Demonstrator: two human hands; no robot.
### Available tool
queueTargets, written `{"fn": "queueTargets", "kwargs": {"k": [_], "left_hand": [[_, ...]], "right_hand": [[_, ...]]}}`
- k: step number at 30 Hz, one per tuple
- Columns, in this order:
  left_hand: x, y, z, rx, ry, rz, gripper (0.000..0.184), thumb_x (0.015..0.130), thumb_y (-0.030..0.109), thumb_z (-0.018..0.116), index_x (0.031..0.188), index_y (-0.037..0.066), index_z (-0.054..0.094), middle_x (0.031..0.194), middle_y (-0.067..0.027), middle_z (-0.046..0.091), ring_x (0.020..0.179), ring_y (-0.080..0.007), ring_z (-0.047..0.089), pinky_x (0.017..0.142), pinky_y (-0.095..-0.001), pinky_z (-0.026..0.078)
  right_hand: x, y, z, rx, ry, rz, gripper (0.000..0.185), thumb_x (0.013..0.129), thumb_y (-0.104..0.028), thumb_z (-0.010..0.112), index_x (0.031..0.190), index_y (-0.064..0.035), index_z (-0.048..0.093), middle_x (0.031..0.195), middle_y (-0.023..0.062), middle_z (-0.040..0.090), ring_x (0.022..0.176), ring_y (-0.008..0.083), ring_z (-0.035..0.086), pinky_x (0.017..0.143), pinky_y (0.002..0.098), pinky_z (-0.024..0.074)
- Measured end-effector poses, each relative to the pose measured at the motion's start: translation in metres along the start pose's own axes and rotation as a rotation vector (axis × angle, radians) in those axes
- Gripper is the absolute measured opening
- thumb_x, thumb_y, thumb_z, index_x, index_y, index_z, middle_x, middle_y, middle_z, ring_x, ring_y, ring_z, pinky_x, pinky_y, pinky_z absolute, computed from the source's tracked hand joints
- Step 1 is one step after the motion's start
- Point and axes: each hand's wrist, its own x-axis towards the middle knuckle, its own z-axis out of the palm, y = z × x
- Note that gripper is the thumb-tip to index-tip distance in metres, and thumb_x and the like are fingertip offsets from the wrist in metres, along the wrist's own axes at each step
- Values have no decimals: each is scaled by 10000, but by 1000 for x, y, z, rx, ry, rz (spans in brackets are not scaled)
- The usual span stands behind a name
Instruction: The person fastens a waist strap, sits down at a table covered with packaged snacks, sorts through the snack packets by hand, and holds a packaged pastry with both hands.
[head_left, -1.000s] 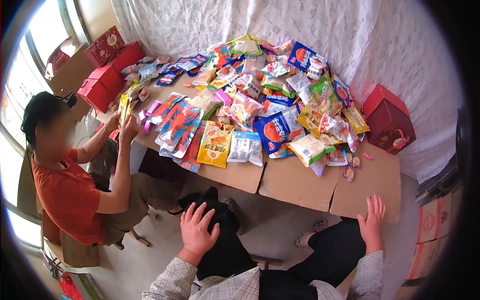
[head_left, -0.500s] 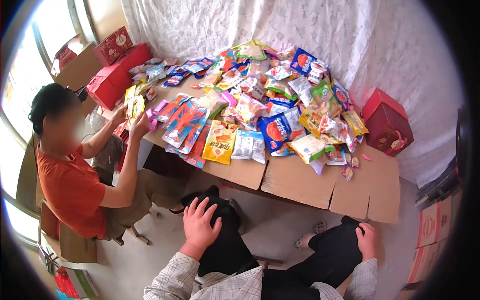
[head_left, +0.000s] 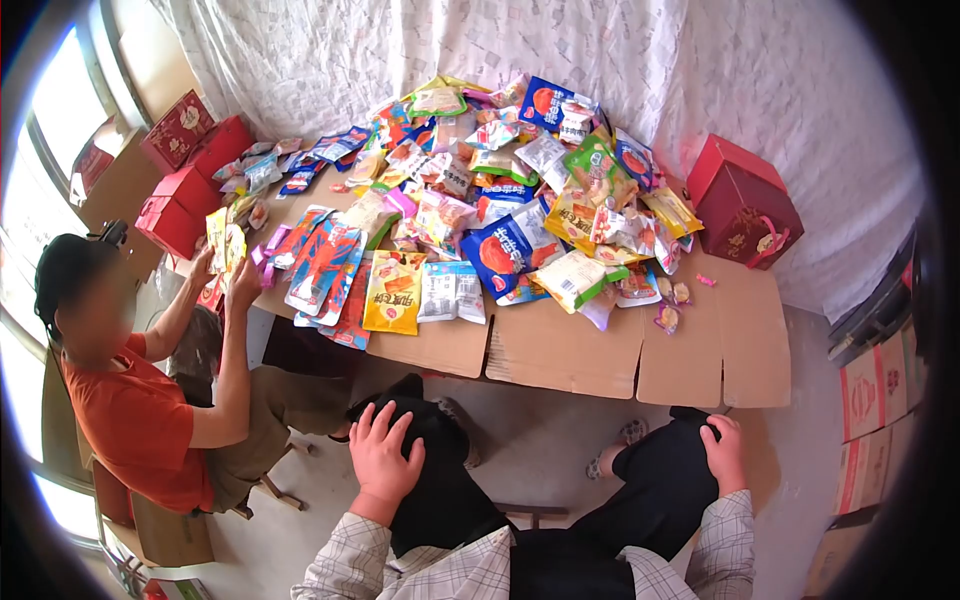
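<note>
Snack packets (head_left: 510, 190) lie heaped on the table (head_left: 560, 350)

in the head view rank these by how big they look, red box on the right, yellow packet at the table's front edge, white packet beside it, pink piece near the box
1. Red box
2. Yellow packet and white packet: too alike to rank
3. Pink piece

Heaped snack packets (head_left: 500, 250) and red gift boxes (head_left: 745, 205) crowd a cardboard-covered bench (head_left: 560, 350) in what appears to be a small packing room, with cartons (head_left: 868, 390) stacked alongside and a printed sheet (head_left: 450, 45) hung behind.
</note>
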Motion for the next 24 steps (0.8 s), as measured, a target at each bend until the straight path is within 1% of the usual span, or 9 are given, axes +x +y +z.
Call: {"fn": "queueTargets", "kwargs": {"k": [8,10,17,20,22,23,24], "left_hand": [[-3,-2,1,3,5,-11,425,761,222,737,1176,136,710,1369,-111,594,1344,-391,465,1100,-544,353],[-4,-6,5,3,2,-24,428,770,264,738,1183,155,711,1381,-97,588,1352,-388,457,1101,-583,341],[-6,-6,3,26,-3,-35,444,767,285,749,1190,156,707,1380,-95,589,1363,-382,446,1109,-573,337],[-5,-8,-3,-15,-7,-30,441,776,253,744,1202,147,702,1382,-97,589,1343,-393,467,1120,-552,334],[-9,-20,-5,-407,3,-114,402,809,186,712,1202,101,700,1371,-107,596,1321,-379,505,1121,-524,348],[-11,-22,-7,-807,30,-251,431,897,130,627,1323,70,626,1388,-138,575,1288,-352,551,1123,-472,371],[-16,-21,-8,-1123,97,-351,469,942,148,584,1403,67,542,1402,-156,553,1277,-339,564,1107,-446,401]], "right_hand": [[2,11,5,1,5,-13,267,862,-167,741,1070,-5,702,1189,150,682,1146,341,600,1011,429,475],[1,9,4,10,20,-7,260,859,-166,743,1060,-4,704,1180,154,685,1140,347,601,1009,431,475],[1,11,4,37,37,-11,249,852,-154,747,1041,2,705,1159,166,689,1124,356,608,1004,432,478],[0,13,4,45,30,-14,244,849,-143,746,1040,3,704,1158,166,688,1121,356,610,1002,431,478],[-1,19,6,29,45,-37,230,860,-116,723,1048,15,700,1149,172,689,1115,350,619,1007,429,475],[0,19,5,31,43,-41,230,860,-116,723,1048,15,700,1149,172,689,1115,350,619,1007,429,475],[-2,18,4,39,51,-23,234,854,-122,731,1045,9,701,1156,165,688,1120,349,616,1009,429,475]]}}
